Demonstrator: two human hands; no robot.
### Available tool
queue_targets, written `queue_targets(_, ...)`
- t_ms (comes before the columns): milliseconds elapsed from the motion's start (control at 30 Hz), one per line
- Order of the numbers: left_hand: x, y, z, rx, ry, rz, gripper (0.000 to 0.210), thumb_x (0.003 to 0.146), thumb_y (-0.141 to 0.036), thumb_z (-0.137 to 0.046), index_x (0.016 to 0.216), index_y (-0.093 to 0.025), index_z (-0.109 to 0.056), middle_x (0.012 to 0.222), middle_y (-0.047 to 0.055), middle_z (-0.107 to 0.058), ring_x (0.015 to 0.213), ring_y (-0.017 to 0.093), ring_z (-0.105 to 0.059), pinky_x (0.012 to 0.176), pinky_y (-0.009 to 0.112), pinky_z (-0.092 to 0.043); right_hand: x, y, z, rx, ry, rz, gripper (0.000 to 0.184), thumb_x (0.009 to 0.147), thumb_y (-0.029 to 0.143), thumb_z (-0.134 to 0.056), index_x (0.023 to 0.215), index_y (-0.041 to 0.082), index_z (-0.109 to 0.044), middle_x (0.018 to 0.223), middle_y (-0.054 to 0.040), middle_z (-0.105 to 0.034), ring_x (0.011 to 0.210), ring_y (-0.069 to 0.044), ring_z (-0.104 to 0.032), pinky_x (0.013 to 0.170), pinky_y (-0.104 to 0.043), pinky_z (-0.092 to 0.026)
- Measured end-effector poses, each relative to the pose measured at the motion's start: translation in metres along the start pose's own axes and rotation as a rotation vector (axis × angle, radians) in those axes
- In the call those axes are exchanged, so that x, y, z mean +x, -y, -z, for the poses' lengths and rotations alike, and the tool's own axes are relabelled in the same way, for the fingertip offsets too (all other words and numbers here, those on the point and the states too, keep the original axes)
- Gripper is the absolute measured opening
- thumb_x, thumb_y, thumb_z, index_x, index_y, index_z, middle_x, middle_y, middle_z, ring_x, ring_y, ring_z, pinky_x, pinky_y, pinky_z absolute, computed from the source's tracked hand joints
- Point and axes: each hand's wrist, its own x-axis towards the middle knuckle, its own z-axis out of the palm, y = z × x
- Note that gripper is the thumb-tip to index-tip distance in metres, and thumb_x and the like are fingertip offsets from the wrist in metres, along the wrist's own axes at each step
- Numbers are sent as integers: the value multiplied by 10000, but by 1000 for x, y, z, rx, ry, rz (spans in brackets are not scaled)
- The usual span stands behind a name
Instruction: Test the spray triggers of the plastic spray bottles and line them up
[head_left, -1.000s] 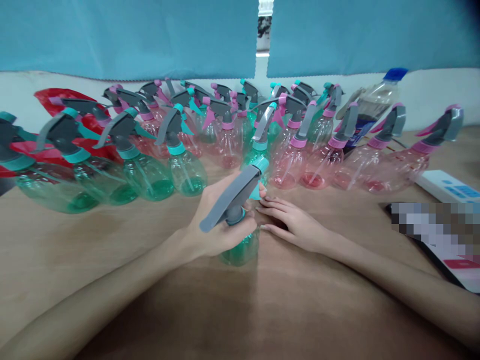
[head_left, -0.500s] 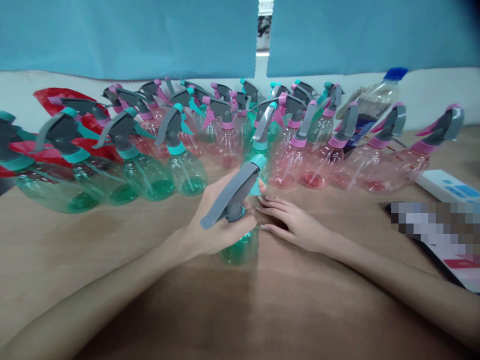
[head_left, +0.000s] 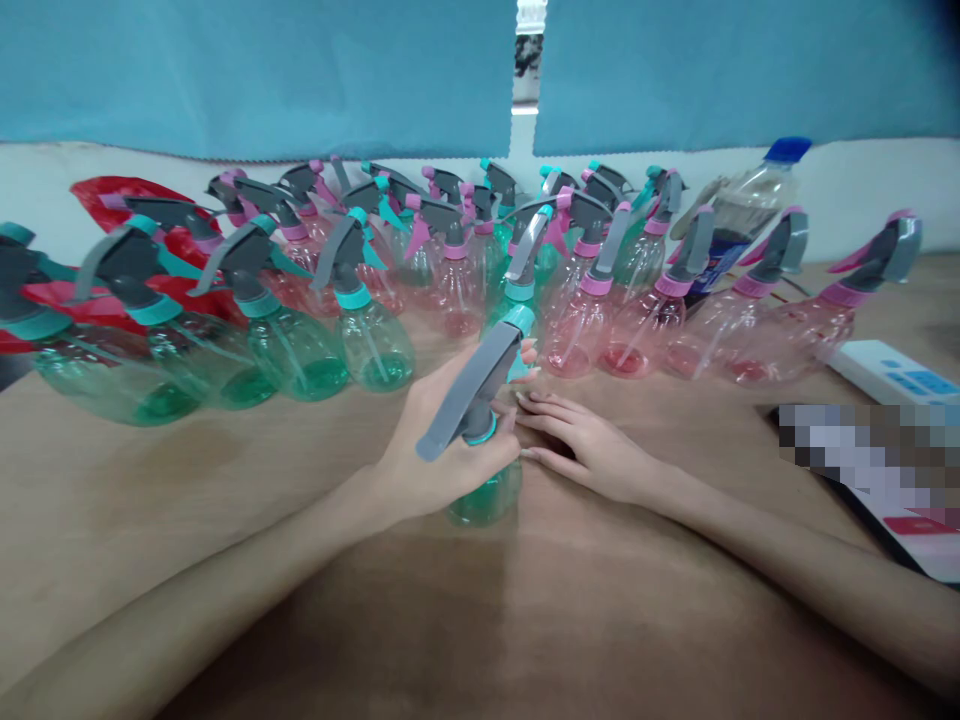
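My left hand (head_left: 442, 440) is wrapped round the neck of a green spray bottle (head_left: 487, 500) with a grey and turquoise trigger head, near the middle of the table. The bottle's nozzle points away from me, and its body is partly hidden by the fingers. Just right of it, my right hand (head_left: 592, 440) rests low on the tabletop, fingers stretched toward the bottle and holding nothing I can see. Behind the hands stand several green spray bottles (head_left: 375, 345) on the left and several pink ones (head_left: 577, 330) on the right.
More spray bottles crowd the back of the wooden table (head_left: 315, 600). A red plastic bag (head_left: 97, 200) lies behind them at left. At back right is a large clear bottle (head_left: 757, 195) with a blue cap. A white box (head_left: 892, 375) and a partly blurred dark-edged item (head_left: 862, 500) lie at right.
My left hand and the green spray bottle in it have shifted slightly to the right, the trigger head turning a little. My right hand has stayed in place.
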Motion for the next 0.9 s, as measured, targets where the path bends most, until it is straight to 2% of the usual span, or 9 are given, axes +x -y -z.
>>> queue_targets(100, -1, 1, -3, -36, -14, 2, 616, 685, -52, -564, 1267, -246, -520, 1296, 49, -617, 991, 200, -681, 832, 323, -588, 0, 0, 0, -8, 3, 0, 437, 965, 425, -463, 1310, 171, -556, 1351, -145, -573, 1325, -281, -455, 1073, -509, -413)
queue_targets(233, -2, 3, -5, -5, -41, 31, 613, 687, -66, -581, 1269, -243, -513, 1278, 57, -629, 900, 191, -689, 783, 335, -596, 0, -2, -1, -3, -9, 12, 425, 962, 421, -471, 1311, 193, -553, 1329, -133, -592, 1309, -283, -472, 1061, -521, -422)
queue_targets(400, -5, 0, -6, -65, -52, 27, 593, 712, -93, -591, 1273, -249, -482, 1312, 68, -596, 1073, 227, -650, 880, 367, -576, 0, -4, -4, -13, -13, 28, 408, 965, 408, -470, 1297, 189, -556, 1328, -133, -590, 1306, -276, -476, 1076, -516, -404)
queue_targets(567, -6, -5, -6, -33, -66, 75, 487, 735, -82, -577, 1194, -240, -524, 1165, 53, -653, 1029, 210, -663, 919, 371, -553, 1, 0, 2, 4, 27, 13, 416, 955, 433, -487, 1273, 176, -564, 1326, -141, -588, 1305, -285, -472, 1069, -504, -411)
queue_targets(700, -7, -7, -7, -29, -122, 108, 464, 777, -135, -590, 1226, -227, -515, 1132, 51, -666, 961, 201, -679, 887, 374, -563, 0, 11, 13, 69, 77, -32, 523, 906, 513, -544, 1331, 211, -505, 1304, -129, -600, 1231, -305, -538, 1004, -507, -466)
queue_targets(800, -8, -7, -7, -50, -157, 91, 454, 793, -177, -612, 1236, -215, -518, 1218, 75, -637, 1015, 221, -669, 871, 375, -567, 0, 26, 22, 129, 106, -71, 615, 878, 544, -568, 1383, 219, -435, 1321, -136, -583, 1178, -317, -576, 946, -499, -504)
queue_targets(900, -10, -7, -6, -44, -136, 77, 494, 808, -220, -633, 1280, -218, -489, 1269, 96, -608, 1086, 248, -641, 886, 401, -556, 2, 45, 28, 188, 116, -50, 673, 851, 550, -603, 1403, 230, -389, 1337, -127, -571, 1171, -322, -581, 933, -481, -515)
